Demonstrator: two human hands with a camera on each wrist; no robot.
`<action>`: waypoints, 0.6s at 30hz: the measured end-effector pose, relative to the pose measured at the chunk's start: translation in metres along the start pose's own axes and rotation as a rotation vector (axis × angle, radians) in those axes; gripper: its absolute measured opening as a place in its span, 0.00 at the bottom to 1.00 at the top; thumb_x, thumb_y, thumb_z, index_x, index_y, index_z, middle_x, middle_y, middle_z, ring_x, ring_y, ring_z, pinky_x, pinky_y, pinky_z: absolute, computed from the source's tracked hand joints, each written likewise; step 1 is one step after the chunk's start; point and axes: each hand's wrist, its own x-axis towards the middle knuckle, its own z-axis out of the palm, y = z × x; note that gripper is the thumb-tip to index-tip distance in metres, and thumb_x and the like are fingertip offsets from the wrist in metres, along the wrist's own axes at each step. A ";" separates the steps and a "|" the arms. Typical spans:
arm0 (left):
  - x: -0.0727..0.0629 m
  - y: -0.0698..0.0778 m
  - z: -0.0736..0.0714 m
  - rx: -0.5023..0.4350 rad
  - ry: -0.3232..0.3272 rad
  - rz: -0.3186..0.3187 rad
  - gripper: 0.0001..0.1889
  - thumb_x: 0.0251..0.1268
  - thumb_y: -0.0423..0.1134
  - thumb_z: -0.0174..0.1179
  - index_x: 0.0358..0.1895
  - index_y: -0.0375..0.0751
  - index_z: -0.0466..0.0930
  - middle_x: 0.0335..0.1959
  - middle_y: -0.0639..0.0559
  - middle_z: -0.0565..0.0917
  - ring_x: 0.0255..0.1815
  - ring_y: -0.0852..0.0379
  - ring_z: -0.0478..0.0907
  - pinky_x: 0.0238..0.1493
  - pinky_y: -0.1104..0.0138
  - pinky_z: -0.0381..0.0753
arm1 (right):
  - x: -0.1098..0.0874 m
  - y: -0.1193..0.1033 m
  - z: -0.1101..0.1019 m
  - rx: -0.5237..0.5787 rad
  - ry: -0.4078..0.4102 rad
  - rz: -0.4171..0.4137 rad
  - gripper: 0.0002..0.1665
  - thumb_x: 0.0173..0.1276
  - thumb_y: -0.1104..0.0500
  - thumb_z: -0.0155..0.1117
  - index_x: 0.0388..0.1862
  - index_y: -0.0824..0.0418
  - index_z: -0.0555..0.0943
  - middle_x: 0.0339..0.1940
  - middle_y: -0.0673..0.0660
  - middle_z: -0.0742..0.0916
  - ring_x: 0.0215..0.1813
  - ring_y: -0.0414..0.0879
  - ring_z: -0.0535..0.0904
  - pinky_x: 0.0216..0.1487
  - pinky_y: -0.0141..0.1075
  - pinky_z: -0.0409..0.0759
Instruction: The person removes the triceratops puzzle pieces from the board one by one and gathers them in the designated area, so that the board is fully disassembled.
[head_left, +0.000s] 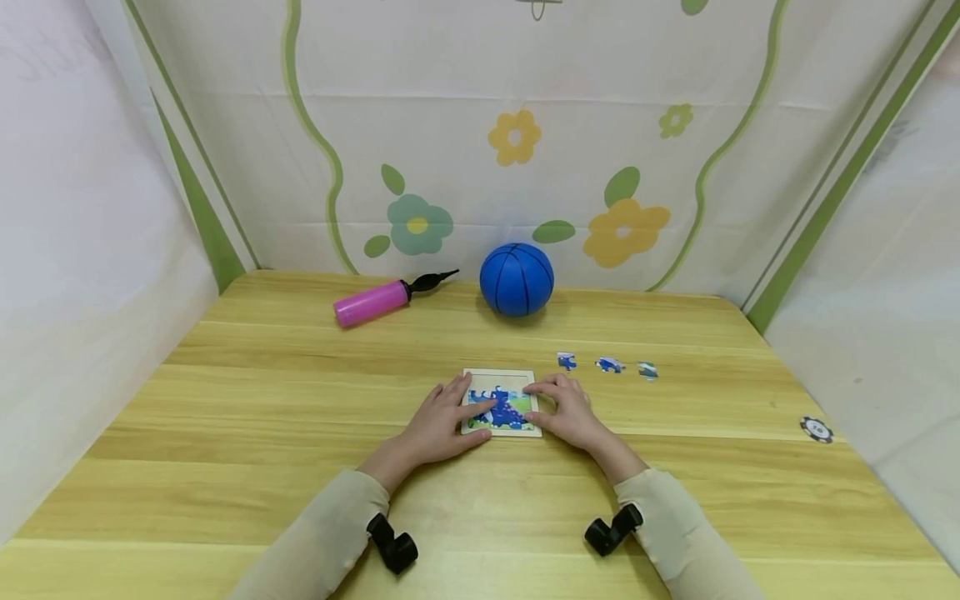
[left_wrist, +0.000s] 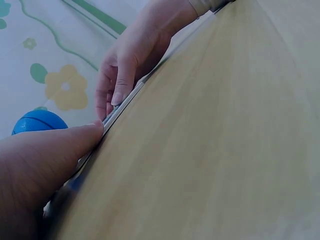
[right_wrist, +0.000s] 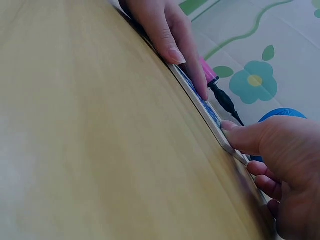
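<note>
So the puzzle tray sits just below the centre of the frame, with a bare strip up top. Left hand is loosely spread, index finger straight over the fitted pieces, probably to keep them flat. Right hand is half curled, thumb and index at the right edge; can't tell if it's pinching anything. Three loose pieces lie right of centre, likely kept handy.

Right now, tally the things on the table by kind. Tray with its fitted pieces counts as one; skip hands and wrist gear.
Jigsaw tray: 1
Loose jigsaw pieces: 3
Blue toy basketball: 1
Pink hand pump: 1
Poker chip: 1
Total: 7
</note>
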 end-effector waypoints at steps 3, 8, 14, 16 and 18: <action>0.000 0.000 0.001 0.007 0.002 -0.001 0.28 0.58 0.61 0.43 0.61 0.58 0.62 0.65 0.38 0.47 0.65 0.46 0.41 0.59 0.50 0.42 | 0.000 -0.001 0.001 -0.001 0.001 0.001 0.20 0.52 0.53 0.65 0.46 0.54 0.78 0.46 0.55 0.72 0.51 0.52 0.61 0.49 0.50 0.55; 0.001 -0.001 0.002 0.006 -0.008 -0.013 0.28 0.58 0.62 0.43 0.61 0.58 0.62 0.66 0.39 0.47 0.66 0.47 0.40 0.59 0.50 0.42 | 0.000 -0.002 0.001 0.006 0.005 0.005 0.20 0.52 0.54 0.65 0.46 0.55 0.77 0.46 0.56 0.72 0.51 0.53 0.60 0.49 0.51 0.54; 0.002 -0.001 0.002 0.002 -0.013 -0.021 0.28 0.58 0.62 0.43 0.61 0.59 0.62 0.66 0.39 0.47 0.66 0.48 0.40 0.60 0.50 0.41 | -0.001 -0.005 0.002 0.045 0.027 0.005 0.21 0.51 0.56 0.66 0.45 0.56 0.77 0.45 0.56 0.72 0.50 0.52 0.61 0.47 0.48 0.58; 0.002 -0.001 0.003 0.005 -0.012 -0.019 0.28 0.58 0.62 0.43 0.61 0.59 0.62 0.66 0.39 0.47 0.66 0.47 0.40 0.60 0.50 0.41 | 0.000 -0.006 0.003 0.077 0.038 -0.002 0.21 0.50 0.58 0.67 0.45 0.58 0.77 0.44 0.56 0.73 0.49 0.51 0.62 0.47 0.46 0.62; 0.002 -0.001 0.002 0.004 -0.007 -0.017 0.28 0.57 0.62 0.44 0.61 0.58 0.63 0.66 0.39 0.47 0.66 0.47 0.40 0.60 0.50 0.41 | 0.000 -0.007 0.004 0.113 0.049 -0.007 0.20 0.50 0.61 0.67 0.44 0.61 0.76 0.42 0.55 0.74 0.46 0.49 0.65 0.45 0.43 0.66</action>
